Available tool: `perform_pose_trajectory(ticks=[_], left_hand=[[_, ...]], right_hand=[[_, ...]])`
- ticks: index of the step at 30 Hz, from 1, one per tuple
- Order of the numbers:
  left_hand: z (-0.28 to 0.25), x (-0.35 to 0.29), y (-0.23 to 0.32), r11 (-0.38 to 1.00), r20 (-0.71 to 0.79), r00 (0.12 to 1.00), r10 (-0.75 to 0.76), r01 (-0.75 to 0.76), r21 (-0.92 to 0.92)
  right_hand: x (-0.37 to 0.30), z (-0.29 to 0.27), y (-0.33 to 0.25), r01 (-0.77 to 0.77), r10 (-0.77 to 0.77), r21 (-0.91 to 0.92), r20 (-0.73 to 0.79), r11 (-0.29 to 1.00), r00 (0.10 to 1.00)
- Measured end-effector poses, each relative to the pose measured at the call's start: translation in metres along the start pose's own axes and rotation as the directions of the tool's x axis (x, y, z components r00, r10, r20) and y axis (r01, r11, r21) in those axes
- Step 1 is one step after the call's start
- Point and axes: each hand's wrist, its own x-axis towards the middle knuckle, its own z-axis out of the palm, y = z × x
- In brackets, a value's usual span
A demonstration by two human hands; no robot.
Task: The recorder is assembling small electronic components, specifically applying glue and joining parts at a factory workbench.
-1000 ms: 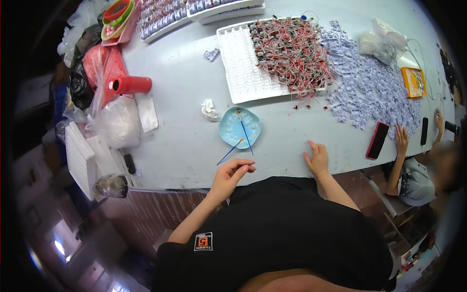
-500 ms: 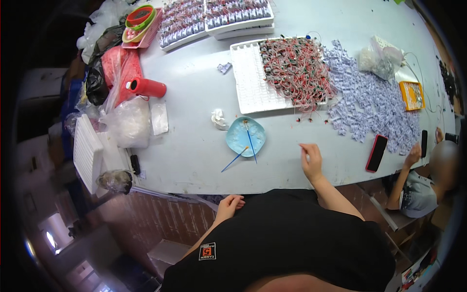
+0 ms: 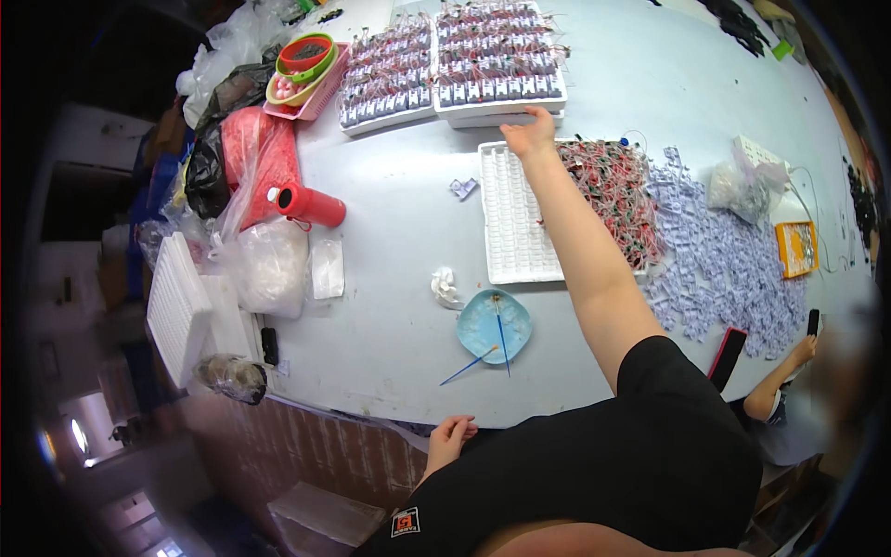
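Judging remotely: trays toward tabletop's far edge filled, nearer tray part-bare; fingers loosely curled on left hand; right hand's grip I can't tell.

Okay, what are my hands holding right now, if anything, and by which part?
Your right hand is at the near edge of the stacked white trays; whether it grips them cannot be told. Nothing shows in your left hand.

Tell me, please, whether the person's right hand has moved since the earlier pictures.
Yes: judged against the blue dish, the right hand has moved forward, from the dish's right to beyond it, near the stacked white trays.
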Motion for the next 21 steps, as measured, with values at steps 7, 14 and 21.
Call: perform_pose_trajectory(ticks=[7, 14, 21], left_hand=[[-0.002, -0.005, -0.007, 0.987, -0.078, 0.988, -0.130, 0.121, -0.103], [0.000, -0.002, 0.009, 0.986, -0.041, 0.989, -0.140, 0.136, -0.095], [0.003, 0.007, 0.033, 0.991, -0.036, 0.991, -0.129, 0.127, -0.036]], right_hand=[[0.004, 0.014, 0.005, 0.055, -0.062, 0.042, 0.183, 0.998, 0.981], [0.015, 0.022, -0.001, 0.087, -0.095, 0.044, 0.232, 0.995, 0.968], [0.067, 0.046, -0.003, 0.091, -0.105, 0.064, 0.258, 0.994, 0.960]])
